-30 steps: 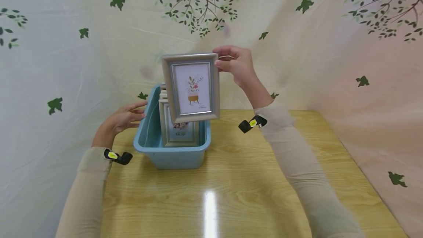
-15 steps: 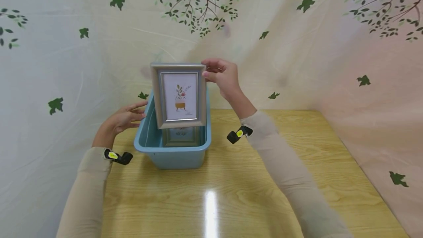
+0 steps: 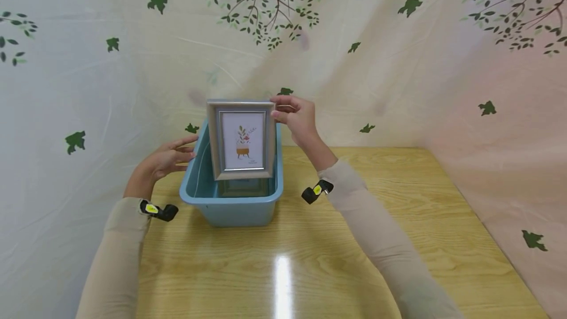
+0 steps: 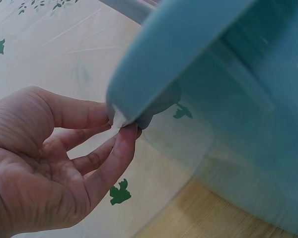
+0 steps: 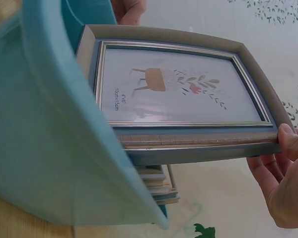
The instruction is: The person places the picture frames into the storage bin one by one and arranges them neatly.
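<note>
My right hand [image 3: 299, 118] pinches the upper right corner of a picture frame [image 3: 242, 141], thumb on the front and fingers behind. The frame has a beige and blue-grey border around a potted-plant print. It stands upright with its lower part inside a light blue plastic bin [image 3: 239, 213]. In the right wrist view, edges of several stacked frames [image 5: 161, 184] show behind it. Another frame [image 3: 243, 189] shows low in the bin, mostly hidden. At the bin's left side, my left hand [image 3: 165, 162] pinches the rim [image 4: 154, 64] between thumb and fingers.
The bin stands toward the back left of a wooden table [image 3: 336, 240]. A pale cloth [image 3: 381, 73] printed with leaves and branches hangs behind and along the sides. Each wrist carries a small black camera [image 3: 317, 191].
My right hand has brought the picture frame left and down, from above the bin's right side into the bin, covering more of the frame inside. My left hand has stayed at the rim.
</note>
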A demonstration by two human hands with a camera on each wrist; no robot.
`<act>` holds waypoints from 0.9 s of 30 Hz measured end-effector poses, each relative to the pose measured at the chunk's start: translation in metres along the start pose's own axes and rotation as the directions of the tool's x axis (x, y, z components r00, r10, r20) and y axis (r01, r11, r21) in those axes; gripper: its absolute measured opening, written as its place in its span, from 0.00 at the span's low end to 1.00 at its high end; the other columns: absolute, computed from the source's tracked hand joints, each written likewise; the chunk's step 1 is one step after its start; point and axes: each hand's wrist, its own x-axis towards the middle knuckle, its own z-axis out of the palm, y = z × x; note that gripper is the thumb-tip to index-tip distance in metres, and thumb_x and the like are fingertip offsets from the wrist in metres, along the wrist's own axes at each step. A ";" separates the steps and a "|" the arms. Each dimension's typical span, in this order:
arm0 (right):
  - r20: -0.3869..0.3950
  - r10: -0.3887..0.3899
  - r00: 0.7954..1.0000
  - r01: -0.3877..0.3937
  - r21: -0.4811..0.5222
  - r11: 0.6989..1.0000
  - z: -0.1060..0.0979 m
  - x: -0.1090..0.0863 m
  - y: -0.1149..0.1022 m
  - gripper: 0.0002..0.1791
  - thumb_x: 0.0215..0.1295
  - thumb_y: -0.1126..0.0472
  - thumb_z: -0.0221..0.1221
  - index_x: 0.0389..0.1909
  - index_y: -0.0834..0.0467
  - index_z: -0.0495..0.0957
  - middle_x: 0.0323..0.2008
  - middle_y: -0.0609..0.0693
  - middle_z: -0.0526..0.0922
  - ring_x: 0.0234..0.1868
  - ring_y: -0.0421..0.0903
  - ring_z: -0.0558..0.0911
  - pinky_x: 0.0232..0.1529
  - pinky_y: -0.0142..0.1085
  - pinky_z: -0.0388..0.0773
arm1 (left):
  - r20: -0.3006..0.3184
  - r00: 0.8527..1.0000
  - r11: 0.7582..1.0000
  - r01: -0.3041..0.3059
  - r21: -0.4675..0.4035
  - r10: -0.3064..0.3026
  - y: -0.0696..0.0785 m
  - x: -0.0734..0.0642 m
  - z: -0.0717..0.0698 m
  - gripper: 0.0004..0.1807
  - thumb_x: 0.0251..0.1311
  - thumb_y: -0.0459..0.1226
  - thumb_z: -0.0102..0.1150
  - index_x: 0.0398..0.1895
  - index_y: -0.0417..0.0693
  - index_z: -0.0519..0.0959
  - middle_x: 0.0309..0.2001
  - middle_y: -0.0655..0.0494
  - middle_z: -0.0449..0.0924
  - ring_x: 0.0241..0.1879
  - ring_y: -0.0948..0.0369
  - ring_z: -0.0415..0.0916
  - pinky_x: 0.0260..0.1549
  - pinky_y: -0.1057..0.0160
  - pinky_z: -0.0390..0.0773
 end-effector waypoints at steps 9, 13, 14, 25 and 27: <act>0.044 0.010 0.999 -0.008 -0.030 1.000 -0.012 -0.003 0.014 0.13 0.62 0.76 0.66 0.48 0.68 0.84 0.46 0.57 0.85 0.43 0.47 0.86 0.45 0.36 0.88 | 0.012 1.000 1.000 -0.006 0.002 0.006 0.004 -0.001 0.001 0.39 0.78 0.34 0.47 0.84 0.55 0.42 0.80 0.35 0.48 0.75 0.37 0.55 0.72 0.32 0.60; 0.110 0.005 0.994 0.002 -0.067 0.998 -0.017 -0.005 0.020 0.13 0.62 0.76 0.66 0.47 0.70 0.83 0.43 0.54 0.85 0.42 0.46 0.86 0.43 0.34 0.88 | 0.010 1.000 1.000 -0.004 0.006 0.004 0.005 -0.002 0.001 0.39 0.78 0.34 0.47 0.84 0.55 0.41 0.81 0.35 0.47 0.76 0.37 0.55 0.72 0.32 0.59; 0.125 0.008 0.992 0.001 -0.071 0.997 -0.018 -0.006 0.022 0.12 0.61 0.77 0.66 0.47 0.71 0.83 0.42 0.54 0.86 0.41 0.45 0.86 0.43 0.34 0.88 | 0.009 1.000 1.000 -0.004 0.006 0.004 0.005 -0.002 0.001 0.39 0.78 0.34 0.47 0.84 0.55 0.41 0.81 0.35 0.47 0.76 0.37 0.55 0.72 0.32 0.59; 0.232 0.013 0.973 0.012 -0.106 0.994 -0.023 -0.009 0.034 0.11 0.59 0.79 0.66 0.43 0.68 0.84 0.44 0.55 0.83 0.39 0.43 0.85 0.42 0.34 0.87 | 0.008 1.000 1.000 0.000 -0.007 0.000 0.002 -0.001 0.001 0.39 0.78 0.34 0.48 0.84 0.55 0.42 0.80 0.36 0.48 0.75 0.38 0.55 0.73 0.33 0.59; 0.256 0.012 0.966 0.015 -0.104 0.994 -0.023 -0.008 0.035 0.12 0.59 0.79 0.66 0.43 0.69 0.83 0.44 0.55 0.83 0.40 0.43 0.85 0.42 0.34 0.87 | 0.009 1.000 1.000 -0.001 -0.002 0.001 0.002 -0.002 0.000 0.39 0.78 0.34 0.47 0.84 0.55 0.42 0.80 0.35 0.48 0.75 0.38 0.55 0.72 0.33 0.59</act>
